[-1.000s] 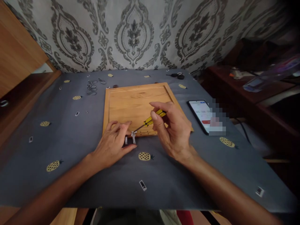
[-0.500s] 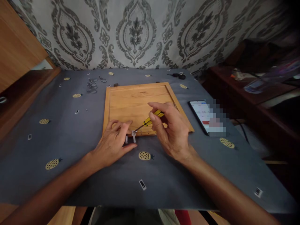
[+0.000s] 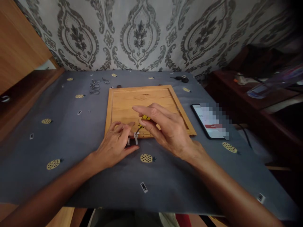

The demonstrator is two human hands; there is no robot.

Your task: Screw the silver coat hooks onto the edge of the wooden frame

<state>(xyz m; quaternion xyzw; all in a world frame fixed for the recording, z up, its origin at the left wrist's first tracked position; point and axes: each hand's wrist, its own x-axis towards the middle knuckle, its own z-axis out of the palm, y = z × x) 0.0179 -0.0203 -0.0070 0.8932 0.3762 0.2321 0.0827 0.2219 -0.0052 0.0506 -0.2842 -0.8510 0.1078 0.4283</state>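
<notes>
A wooden panel with a raised frame point(image 3: 139, 104) lies flat on the dark tablecloth. At its near edge, my left hand point(image 3: 115, 140) steadies a small silver metal fitting point(image 3: 136, 138) between thumb and fingers; part of the fitting is hidden by the hand. My right hand point(image 3: 169, 129) grips a yellow-and-black screwdriver point(image 3: 145, 117) above the panel. Its handle is mostly covered by my fingers, and the shaft points down at the fitting, its tip apparently touching there.
Several loose metal pieces point(image 3: 95, 86) lie at the back left. A phone point(image 3: 204, 121) rests right of the panel, and a dark key-like object point(image 3: 181, 78) sits behind it. A wooden cabinet point(image 3: 21, 41) stands on the left; patterned fabric point(image 3: 139, 34) covers the back.
My right hand has shifted left and the screwdriver stands steeper, its handle more covered by the fingers. My left hand stays at the fitting. The view has shifted slightly.
</notes>
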